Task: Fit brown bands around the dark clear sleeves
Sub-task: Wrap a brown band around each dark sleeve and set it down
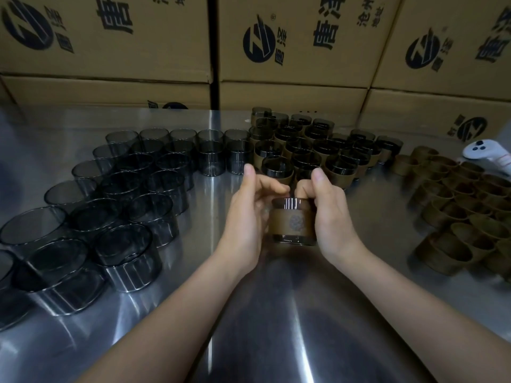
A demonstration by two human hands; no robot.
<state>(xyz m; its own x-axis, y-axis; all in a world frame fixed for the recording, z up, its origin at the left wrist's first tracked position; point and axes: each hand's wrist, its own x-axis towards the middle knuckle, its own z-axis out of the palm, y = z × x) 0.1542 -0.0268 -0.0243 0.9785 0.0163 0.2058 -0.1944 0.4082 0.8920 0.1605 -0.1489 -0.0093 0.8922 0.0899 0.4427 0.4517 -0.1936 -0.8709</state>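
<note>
Flanking the banded sleeve (292,222), fingers (278,187) hook over its top rim.

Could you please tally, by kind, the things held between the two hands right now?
dark clear cylindrical sleeve: 1
brown band wrapped round it: 1
Total: 2, gripped by the left hand and the right hand.

Two bare forearms; bare left hand (246,217) and right hand (331,214); short, plain thumbnails
</note>
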